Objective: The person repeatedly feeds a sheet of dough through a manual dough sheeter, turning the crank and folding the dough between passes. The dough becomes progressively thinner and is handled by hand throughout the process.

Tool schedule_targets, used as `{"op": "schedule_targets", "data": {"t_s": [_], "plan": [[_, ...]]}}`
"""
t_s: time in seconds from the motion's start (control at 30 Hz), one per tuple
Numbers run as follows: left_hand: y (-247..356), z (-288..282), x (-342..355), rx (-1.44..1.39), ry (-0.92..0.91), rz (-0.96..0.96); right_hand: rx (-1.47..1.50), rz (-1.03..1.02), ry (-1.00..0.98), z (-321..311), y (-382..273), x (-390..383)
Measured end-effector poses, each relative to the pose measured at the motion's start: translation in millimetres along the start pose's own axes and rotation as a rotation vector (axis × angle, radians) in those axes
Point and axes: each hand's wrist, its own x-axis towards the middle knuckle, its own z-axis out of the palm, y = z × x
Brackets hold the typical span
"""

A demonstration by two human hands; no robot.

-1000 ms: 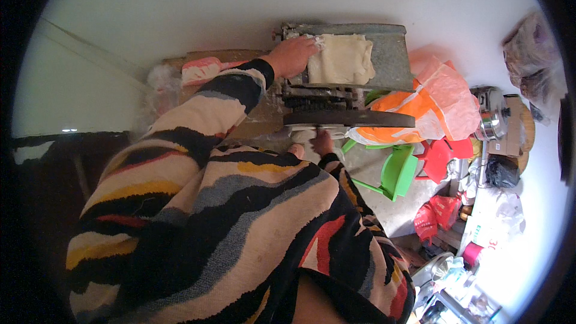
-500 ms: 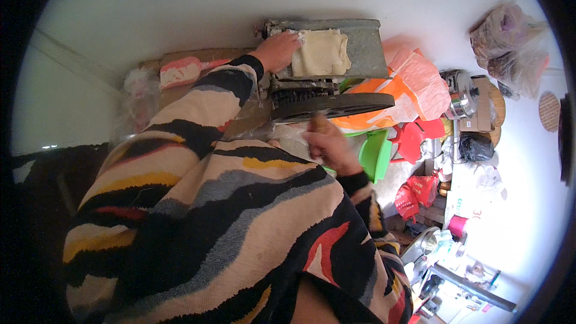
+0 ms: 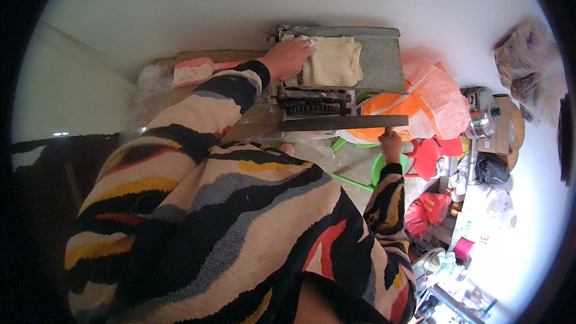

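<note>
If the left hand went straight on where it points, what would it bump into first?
Probably the pale dough sheet on the grey metal tray: the left hand points at its left edge. They may already touch; depth is unclear.

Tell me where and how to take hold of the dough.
Probably best: take the dough by its right edge, coming from the right and supporting it from beneath. It lies as a flat sheet, bare metal plate extends beyond that edge, and the left hand is at the left edge.
</note>
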Motion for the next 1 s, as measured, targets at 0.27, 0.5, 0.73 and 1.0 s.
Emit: {"op": "schedule_targets", "data": {"t_s": [0.27, 0.5, 0.73, 1.0], "plan": [[-8, 14, 6, 0.036, 0.026, 0.014, -0.366, -0.385, -0.344, 244, -86, -30], [-14, 20, 7, 0.026, 0.077, 0.055, 0.487, -0.208, -0.771, 110, -252, -57], [-14, 25, 7, 0.028, 0.134, 0.088, 1.167, 0.14, -0.674, -67, -284, -80], [-30, 28, -35, -0.298, 0.527, 0.175, 0.821, 0.259, 0.064, -144, -216, -73]]}}
